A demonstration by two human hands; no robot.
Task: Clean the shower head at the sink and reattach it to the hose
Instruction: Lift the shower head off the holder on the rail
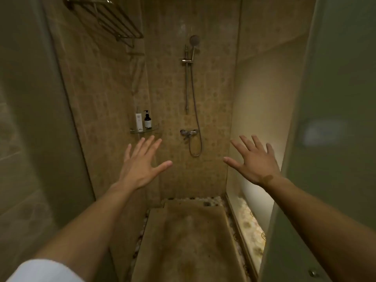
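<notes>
Left hand (140,169): held up in the air with all the fingers spread wide. The grip is empty and touches nothing.
Right hand (255,163): the same, fingers fanned out and empty, held up near the lit side wall.
Gap between them: both hands are well apart, one on each side of the tap (189,133) low on the back wall.
Shower head (194,40): a round grey one, high on the back wall. It sits in a holder at the top of the rail (186,86), well above both hands.
Hose (196,119): thin and bendy. It hangs from the shower head, loops under the tap and joins it.
How it will feel: the shower head looks light and hard, I think. It may be wet and slippery, so a firm grip is best.
Where to hold: take the thin handle under the round part. The other hand can grip the hose end to twist it loose.
Shelf (150,128): a small glass corner one with a white bottle (139,121) and a dark bottle (148,119).
Sink: not in sight here.
Job so far: not yet begun, I would say.
</notes>
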